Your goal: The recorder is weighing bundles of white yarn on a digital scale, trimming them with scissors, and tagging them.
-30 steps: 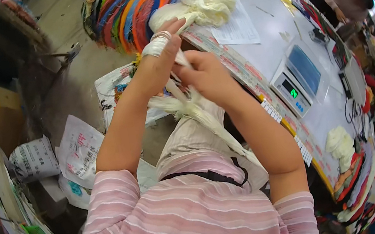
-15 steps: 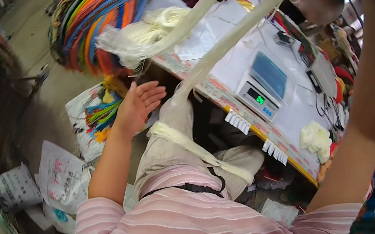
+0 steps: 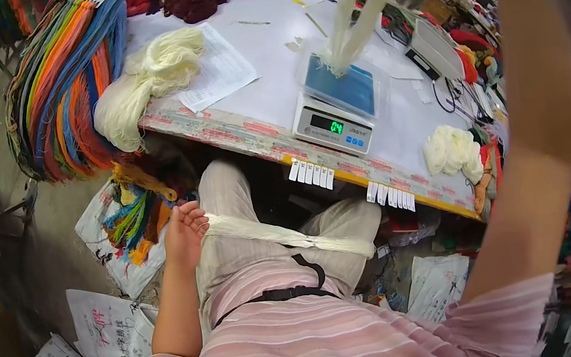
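Note:
A cream thread skein hangs in two strands from beyond the top edge, its frayed lower end over the blue pan of a digital scale. My right forearm is raised along the right side; its hand is out of view past the top, so its hold on the skein cannot be seen. My left hand is beside my left thigh, fingers half bent and loosely apart, with nothing visible in them. Its fingertips are close to one end of a cream thread band lying across my thighs; whether they touch is unclear.
A thick cream hank lies at the table's left edge, beside hanging multicoloured threads. A paper sheet is next to it. A smaller cream bundle sits at the right. White tags line the front edge; printed sacks lie on the floor.
My left hand has drawn back and down from the table edge to my lap, its fingers bending. The hanging skein has moved right, from over my knee to over the scale.

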Available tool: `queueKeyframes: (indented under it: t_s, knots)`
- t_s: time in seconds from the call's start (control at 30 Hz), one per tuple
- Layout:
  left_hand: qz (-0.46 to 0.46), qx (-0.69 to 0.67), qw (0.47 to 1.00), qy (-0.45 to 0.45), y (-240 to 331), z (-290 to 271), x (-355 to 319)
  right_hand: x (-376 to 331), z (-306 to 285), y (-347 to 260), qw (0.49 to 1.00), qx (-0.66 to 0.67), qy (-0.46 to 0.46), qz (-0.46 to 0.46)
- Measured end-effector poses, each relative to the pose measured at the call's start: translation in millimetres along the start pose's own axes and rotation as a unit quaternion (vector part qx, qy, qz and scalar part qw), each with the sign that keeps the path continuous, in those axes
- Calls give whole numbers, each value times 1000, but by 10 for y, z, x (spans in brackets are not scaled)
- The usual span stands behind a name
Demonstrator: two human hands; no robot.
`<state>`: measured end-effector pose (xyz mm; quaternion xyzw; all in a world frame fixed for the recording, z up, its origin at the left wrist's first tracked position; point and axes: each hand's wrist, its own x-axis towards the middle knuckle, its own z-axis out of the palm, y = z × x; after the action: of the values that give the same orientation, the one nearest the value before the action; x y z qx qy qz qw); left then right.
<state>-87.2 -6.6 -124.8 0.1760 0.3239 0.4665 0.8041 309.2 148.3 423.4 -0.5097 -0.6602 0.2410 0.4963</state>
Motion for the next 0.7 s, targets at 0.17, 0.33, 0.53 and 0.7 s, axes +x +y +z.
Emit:
queueKeyframes:
  t_s: [0.17, 0.33, 0.53, 0.7]
  knots:
    - [53, -31, 997, 51, 47, 12, -84, -1014, 251, 1943, 964, -191, 84, 163]
    - [33, 8, 997, 74, 54, -107, -68, -2595, -382, 3535, 866, -96, 155, 465]
    - [41, 255, 958, 125, -107, -72, -127, -3121, -183, 3367, 810, 228, 204, 500]
    - [292, 703, 647, -46, -298, 93, 150, -3238, -190, 3483, 815, 205, 298, 454]
